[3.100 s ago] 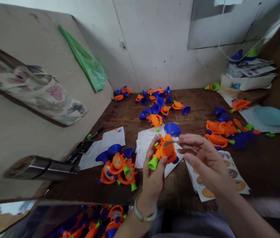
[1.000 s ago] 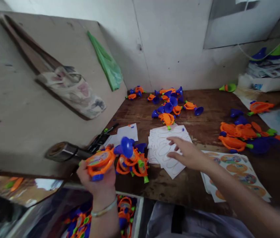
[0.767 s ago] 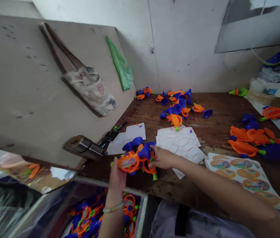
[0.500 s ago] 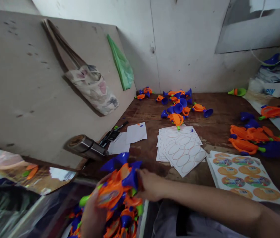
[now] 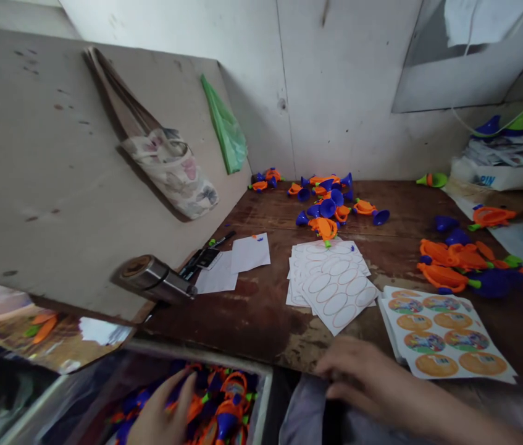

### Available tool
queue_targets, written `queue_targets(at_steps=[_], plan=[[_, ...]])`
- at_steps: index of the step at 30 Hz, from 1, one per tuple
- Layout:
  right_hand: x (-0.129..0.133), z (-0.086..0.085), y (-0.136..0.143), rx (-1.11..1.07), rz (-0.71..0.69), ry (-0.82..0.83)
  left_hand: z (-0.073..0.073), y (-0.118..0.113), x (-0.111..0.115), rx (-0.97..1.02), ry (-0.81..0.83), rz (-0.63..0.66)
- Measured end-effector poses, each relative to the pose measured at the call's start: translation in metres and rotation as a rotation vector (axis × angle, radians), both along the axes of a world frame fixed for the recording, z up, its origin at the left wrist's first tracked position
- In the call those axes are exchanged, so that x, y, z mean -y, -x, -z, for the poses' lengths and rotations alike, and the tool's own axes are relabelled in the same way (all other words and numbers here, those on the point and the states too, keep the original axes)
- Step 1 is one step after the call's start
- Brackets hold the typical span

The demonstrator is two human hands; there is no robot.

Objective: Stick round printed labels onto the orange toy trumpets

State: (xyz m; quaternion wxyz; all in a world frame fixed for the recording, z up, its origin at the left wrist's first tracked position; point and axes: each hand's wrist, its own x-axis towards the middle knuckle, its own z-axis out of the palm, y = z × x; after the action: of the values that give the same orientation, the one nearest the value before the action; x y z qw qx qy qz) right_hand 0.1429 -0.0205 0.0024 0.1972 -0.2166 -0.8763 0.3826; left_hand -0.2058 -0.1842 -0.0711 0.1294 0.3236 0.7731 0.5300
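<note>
Flared plastic trumpets (image 5: 231, 411) in a box (image 5: 263, 395), beneath left hand (image 5: 162, 414), fingers spread; right hand (image 5: 367, 380), fingers parted, by bench (image 5: 252, 321) front edge.

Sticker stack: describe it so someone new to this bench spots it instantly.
Start at the dark brown table and follow its near edge to the person's right. There, past the pile of outline sheets, lies the sticker stack. Unlike that pile's hollow ovals, its top sheet carries filled ones: orange and multicoloured.
</note>
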Motion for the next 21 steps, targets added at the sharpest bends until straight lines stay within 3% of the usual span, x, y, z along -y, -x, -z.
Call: queue_targets(at_steps=[2,4,6,9,11,15,18,21], plan=[[-0.007,0.007,-0.056,0.106,0.195,-0.197,0.016,-0.041,-0.047,-0.302,0.012,0.249],[-0.007,0.027,-0.105,0.219,0.362,-0.485,0.020,-0.100,-0.095,-0.477,0.043,0.572],[-0.003,0.052,-0.144,0.431,0.422,-0.681,0.015,-0.156,-0.135,-0.597,0.196,0.841],[0.003,0.084,-0.181,0.633,0.486,-0.833,0.002,-0.208,-0.178,-0.679,0.518,1.025],[0.004,0.100,-0.194,0.643,0.463,-0.885,-0.005,-0.216,-0.198,-0.693,0.626,1.075],[-0.001,0.117,-0.204,0.558,0.344,-0.905,-0.009,-0.196,-0.230,-0.686,0.629,1.162],[-0.004,0.114,-0.203,0.525,0.341,-0.817,-0.010,-0.180,-0.247,-0.629,0.589,1.229],[-0.008,0.095,-0.198,0.488,0.392,-0.736,-0.010,-0.174,-0.256,-0.503,0.504,1.227]])
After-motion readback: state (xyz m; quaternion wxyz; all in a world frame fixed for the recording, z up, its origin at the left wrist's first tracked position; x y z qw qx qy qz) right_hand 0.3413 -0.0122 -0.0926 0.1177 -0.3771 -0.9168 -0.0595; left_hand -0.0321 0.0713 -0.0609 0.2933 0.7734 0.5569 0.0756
